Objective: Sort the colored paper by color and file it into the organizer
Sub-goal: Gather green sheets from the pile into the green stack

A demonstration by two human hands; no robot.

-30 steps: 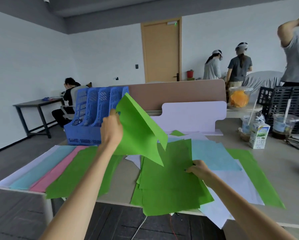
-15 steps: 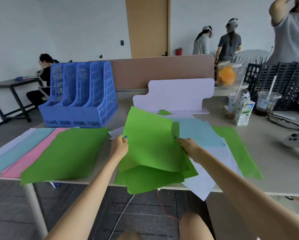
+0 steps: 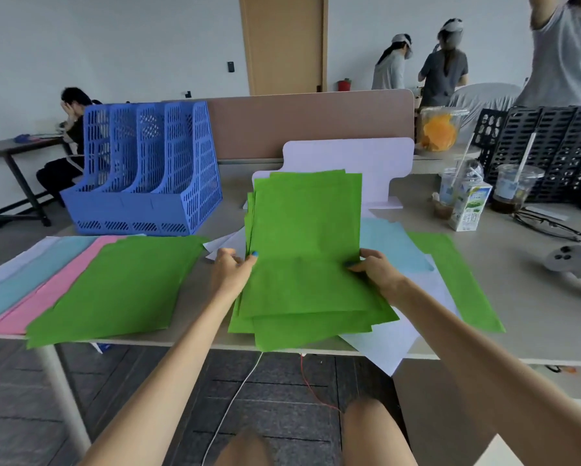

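A stack of green paper sheets (image 3: 305, 230) stands tilted up in the middle of the table, its lower part lying over more green sheets at the front edge. My left hand (image 3: 231, 269) pinches the stack's left edge and my right hand (image 3: 374, 269) pinches its right edge. The blue organizer (image 3: 147, 173) with several slots stands at the back left, with no paper visible in it. To the left lie a green sheet (image 3: 121, 287), a pink sheet (image 3: 47, 297), a light blue sheet (image 3: 20, 284) and a white sheet (image 3: 10, 260), fanned out. Light blue (image 3: 388, 243), white (image 3: 379, 348) and green (image 3: 457, 280) sheets lie under and right of the stack.
A white cut-out board (image 3: 349, 156) stands behind the stack before a brown divider (image 3: 309, 122). At the right are a milk carton (image 3: 469, 206), drink cups (image 3: 514, 186), glasses (image 3: 548, 223), a controller (image 3: 575, 264) and a black organizer (image 3: 544, 146). Several people are in the background.
Both hands now grip the gathered green sheets by the sides and have raised the stack upright. A second ago my left hand held one green sheet up in the air.
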